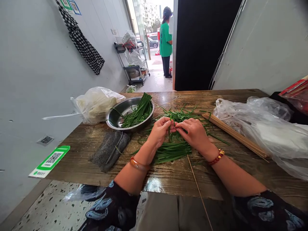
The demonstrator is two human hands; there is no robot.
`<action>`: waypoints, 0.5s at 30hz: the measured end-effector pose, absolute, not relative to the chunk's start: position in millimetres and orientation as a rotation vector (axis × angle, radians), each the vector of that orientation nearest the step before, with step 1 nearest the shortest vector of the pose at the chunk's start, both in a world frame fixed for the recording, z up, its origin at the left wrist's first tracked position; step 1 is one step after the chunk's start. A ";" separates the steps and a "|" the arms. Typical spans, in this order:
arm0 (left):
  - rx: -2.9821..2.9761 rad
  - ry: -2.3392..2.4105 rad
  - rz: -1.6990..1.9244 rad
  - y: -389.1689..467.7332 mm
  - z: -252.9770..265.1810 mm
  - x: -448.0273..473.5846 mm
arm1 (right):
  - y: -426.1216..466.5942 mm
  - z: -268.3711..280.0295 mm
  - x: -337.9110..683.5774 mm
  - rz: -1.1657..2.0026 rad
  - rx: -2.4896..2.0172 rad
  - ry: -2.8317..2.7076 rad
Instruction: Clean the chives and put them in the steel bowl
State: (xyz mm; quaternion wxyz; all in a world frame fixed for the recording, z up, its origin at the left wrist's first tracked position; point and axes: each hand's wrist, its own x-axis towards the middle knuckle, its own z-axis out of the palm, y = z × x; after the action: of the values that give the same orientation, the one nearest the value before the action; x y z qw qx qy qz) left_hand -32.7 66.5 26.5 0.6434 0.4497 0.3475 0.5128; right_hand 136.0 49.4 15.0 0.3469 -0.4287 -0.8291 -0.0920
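Observation:
My left hand [159, 131] is closed, thumb and fingers pinching green garlic chives [170, 123] above the table. Close beside it, my right hand [193, 133] is also closed, its fingertips meeting at the same chives. Under my hands lies a flat bundle of chives [172, 152], with a looser heap of chives [180, 114] behind it. One thin bamboo skewer [196, 181] runs from the bundle past the table's near edge. Left of my hands, a metal bowl [111, 123] holds more chives.
A bundle of bamboo skewers [237, 136] lies at right beside plastic bags [271, 128]. On the left are a dark mesh cloth [109, 150], a tied plastic bag [96, 102] and a green QR card [50, 162]. A person [165, 41] stands beyond the table near a cart [133, 69].

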 end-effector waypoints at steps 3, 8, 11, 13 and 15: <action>0.998 0.787 1.158 66.4 26.6 -33.0 | 49.2 15.7 136.8 -0.265 -1.111 -2.170; 0.990 0.793 1.174 65.4 26.1 -31.1 | 45.5 20.2 134.2 -0.335 -1.109 -2.213; 1.001 0.810 1.206 65.7 25.2 -30.3 | 42.9 22.7 130.8 -0.362 -1.109 -2.243; 1.012 0.831 1.249 66.8 24.9 -30.7 | 43.0 22.6 129.3 -0.309 -1.077 -2.244; 1.019 0.841 1.278 68.1 25.4 -31.9 | 45.2 20.6 129.2 -0.171 -1.042 -2.171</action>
State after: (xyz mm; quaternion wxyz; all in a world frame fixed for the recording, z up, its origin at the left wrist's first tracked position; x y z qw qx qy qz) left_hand -31.9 68.1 25.4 0.6065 0.4407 0.3640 0.5527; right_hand 129.2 45.2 20.6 0.3560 -0.4033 -0.8404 -0.0662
